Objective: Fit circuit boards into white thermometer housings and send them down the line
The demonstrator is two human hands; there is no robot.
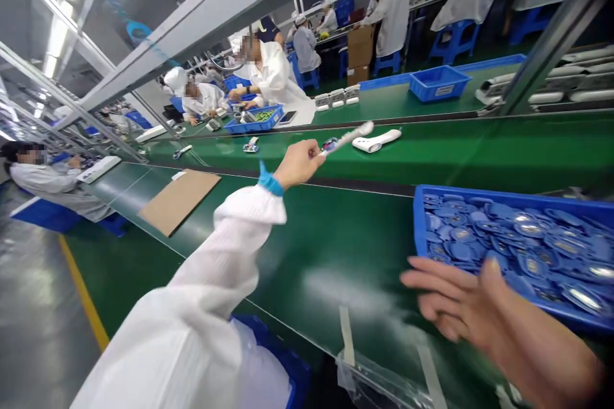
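Observation:
My left hand [298, 164], in a white sleeve with a blue cuff band, grips a slim white plastic hand-held device [348, 138] by one end, raised over the green conveyor belt [330, 255]. A similar white device [377, 139] lies farther along the belt, beyond my left hand. My right hand [455, 300] hangs open and empty, fingers apart, at the near corner of a blue tray [419, 217]. The tray is heaped with flat blue oval parts [508, 243] with shiny centres. I cannot tell whether my fingers touch the tray.
A sheet of brown cardboard [180, 201] lies on the belt. Below it stand a blue crate [273, 348] and a clear plastic bag [378, 383]. A co-worker [268, 73] in a white coat sits by another blue tray [254, 121]. Metal rails [192, 19] cross overhead.

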